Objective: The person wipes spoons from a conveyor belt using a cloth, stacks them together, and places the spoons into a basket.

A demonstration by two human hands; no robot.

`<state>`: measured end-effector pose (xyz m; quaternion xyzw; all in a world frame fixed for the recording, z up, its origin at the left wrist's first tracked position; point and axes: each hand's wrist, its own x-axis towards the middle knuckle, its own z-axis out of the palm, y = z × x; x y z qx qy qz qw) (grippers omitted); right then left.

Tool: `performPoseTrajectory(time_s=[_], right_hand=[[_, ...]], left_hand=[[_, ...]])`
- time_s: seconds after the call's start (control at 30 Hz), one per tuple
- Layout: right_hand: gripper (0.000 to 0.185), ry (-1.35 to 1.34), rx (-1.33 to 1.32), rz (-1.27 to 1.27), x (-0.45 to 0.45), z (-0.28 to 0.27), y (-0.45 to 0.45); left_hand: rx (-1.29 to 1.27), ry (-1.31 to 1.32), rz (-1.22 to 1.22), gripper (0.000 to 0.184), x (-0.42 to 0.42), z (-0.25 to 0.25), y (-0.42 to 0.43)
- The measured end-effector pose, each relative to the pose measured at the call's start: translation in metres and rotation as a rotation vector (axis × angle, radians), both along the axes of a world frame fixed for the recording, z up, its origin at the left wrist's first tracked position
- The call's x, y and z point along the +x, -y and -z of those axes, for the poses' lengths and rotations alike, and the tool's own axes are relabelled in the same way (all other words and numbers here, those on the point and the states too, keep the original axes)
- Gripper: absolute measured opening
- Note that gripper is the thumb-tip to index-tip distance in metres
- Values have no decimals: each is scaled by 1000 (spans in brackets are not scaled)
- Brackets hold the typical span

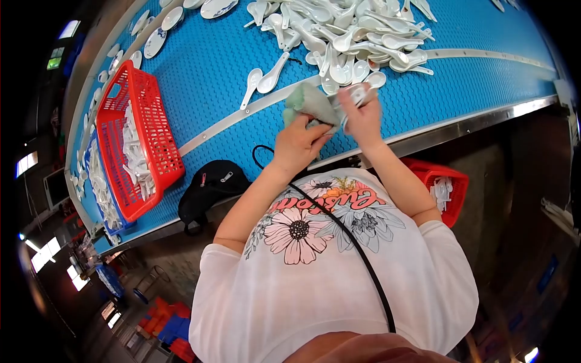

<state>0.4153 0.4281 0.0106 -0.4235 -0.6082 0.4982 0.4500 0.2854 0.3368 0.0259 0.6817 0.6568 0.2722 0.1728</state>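
Note:
My left hand (296, 144) is closed round a pale green-grey cloth (311, 103), which bunches up beyond the fingers. Close beside it, my right hand (365, 119) grips a white ceramic spoon (358, 95); the fingers and the cloth's edge cover part of it, so I cannot tell whether there is more than one. A large heap of white ceramic spoons (345, 36) lies just beyond both hands on the blue belt (200, 78). Two loose spoons (272, 72) rest apart from the heap, to the left.
At left stands a red plastic basket (154, 130) with spoons inside, next to a blue basket (112, 206) of spoons. Small plates (155, 42) line the far left. A black pouch (212, 187) lies at the near edge. Another red basket (458, 190) sits low at right.

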Motion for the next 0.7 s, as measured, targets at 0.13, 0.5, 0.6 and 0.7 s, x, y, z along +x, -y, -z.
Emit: performPoseTrajectory(time_s=[0.13, 0.5, 0.6, 0.7], right_hand=[[20, -522, -525, 292, 29, 28, -46], [33, 359, -437, -243, 60, 47, -77], [38, 762, -173, -296, 32, 50, -62], [38, 1004, 14, -268, 25, 56, -48]], left_hand=[[-408, -235, 14, 18, -38, 7, 14], [-490, 148, 88, 49, -70, 10, -49], [-425, -134, 190, 51, -44, 19, -85], [-372, -281, 233, 50, -24, 42, -108]])
